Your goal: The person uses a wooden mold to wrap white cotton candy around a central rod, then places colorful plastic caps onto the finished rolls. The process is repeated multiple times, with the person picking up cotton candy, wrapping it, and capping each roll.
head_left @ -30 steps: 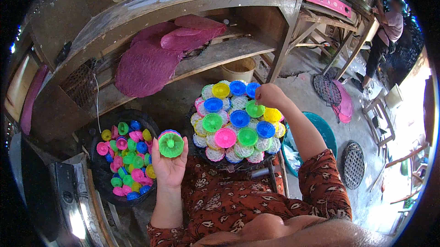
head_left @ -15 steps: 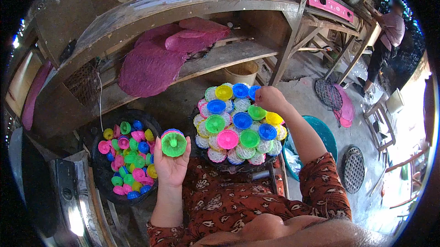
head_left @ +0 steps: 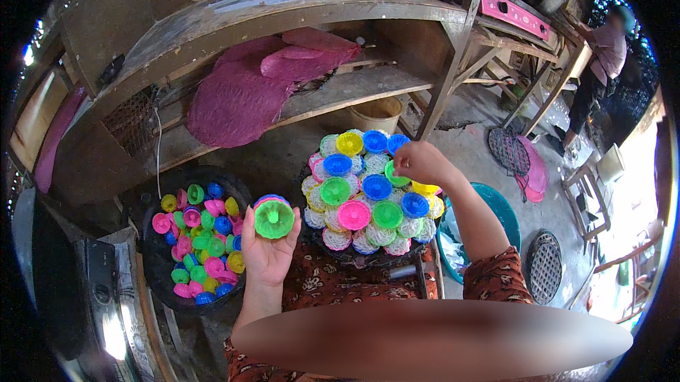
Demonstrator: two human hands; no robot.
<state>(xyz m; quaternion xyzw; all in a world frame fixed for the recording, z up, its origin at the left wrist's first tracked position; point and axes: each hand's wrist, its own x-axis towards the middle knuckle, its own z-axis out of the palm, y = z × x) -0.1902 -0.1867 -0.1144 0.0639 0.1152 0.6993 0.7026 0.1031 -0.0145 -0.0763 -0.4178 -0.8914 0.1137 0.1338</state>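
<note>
My left hand (head_left: 268,261) holds up a short stack of small fluted plastic moulds, the top one a bright green mould (head_left: 274,219) facing up, with blue and pink rims behind it. My right hand (head_left: 423,164) is at the far right of a round mound, its fingers bent together at the rim of another green mould (head_left: 395,174), which they partly cover. The mound has moulds holding white lacy strands (head_left: 374,164), with blue, yellow, green and pink moulds on top, such as a pink mould (head_left: 353,215).
A black basin (head_left: 154,269) of loose coloured moulds stands at left. At right are a teal tub (head_left: 506,220) and a round dark grate (head_left: 545,266). Behind, a wooden bench (head_left: 340,10) has pink mesh sheets (head_left: 237,109) on its lower shelf. Another person (head_left: 608,49) stands far right.
My right hand has moved slightly nearer, from beside the far blue mould to the green one. The left hand's stack has tilted a little, showing more of the green mould's inside.
</note>
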